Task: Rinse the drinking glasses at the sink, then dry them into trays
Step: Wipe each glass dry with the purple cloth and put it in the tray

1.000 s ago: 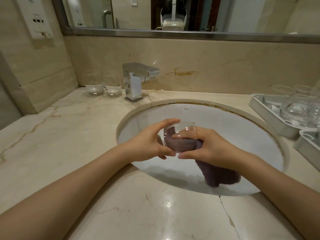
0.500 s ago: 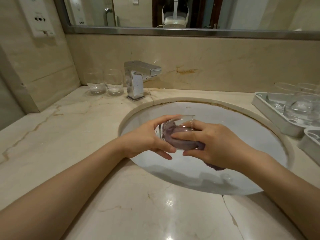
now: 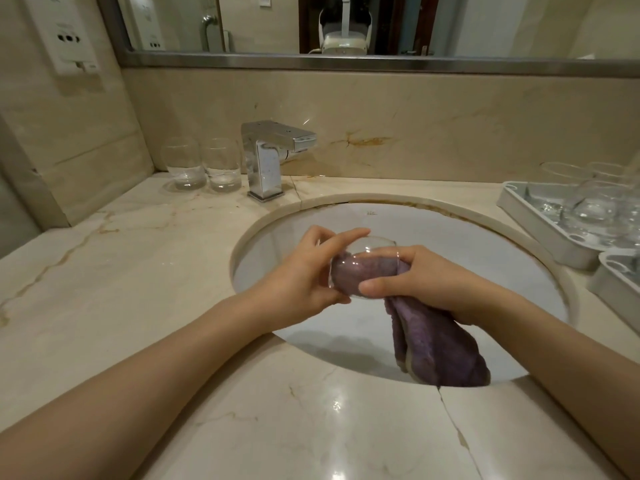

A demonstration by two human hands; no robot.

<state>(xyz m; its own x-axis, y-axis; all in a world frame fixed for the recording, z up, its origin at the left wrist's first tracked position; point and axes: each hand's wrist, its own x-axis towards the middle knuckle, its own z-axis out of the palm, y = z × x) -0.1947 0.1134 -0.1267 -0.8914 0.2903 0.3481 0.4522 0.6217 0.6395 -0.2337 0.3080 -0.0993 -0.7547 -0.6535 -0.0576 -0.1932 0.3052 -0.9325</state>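
We hold one glass (image 3: 360, 268) on its side over the sink (image 3: 450, 237), so any drips fall into the basin and not on the counter (image 3: 138, 271). Our left hand (image 3: 304, 275) wraps the base end, fingers over the top and thumb under, which steadies it while the inside gets wiped. Our right hand (image 3: 426, 282) sits at the open mouth, clamped on the purple cloth (image 3: 440, 344): one end is stuffed into the glass, the rest hangs from the fist down into the basin. The hands are close together, both on the same glass. We judge this is the drying step.

Two glasses (image 3: 202, 166) stand upright left of the tap (image 3: 266, 157), each with a little water in the bottom, probably waiting their turn. The tap shows no running water. The trays (image 3: 540, 233) sit at the right of the counter, just beside the sink, so a dried glass needs only a short carry; several glasses (image 3: 588, 202) are already in the far tray.

Versus half a second back: the cloth tail now hangs long and fully in view below the right hand, where only a small bit showed before. The right hand sits a little further off the glass, with more of the rim exposed. Left grip looks unchanged. Waiting glasses and trays are as they were.
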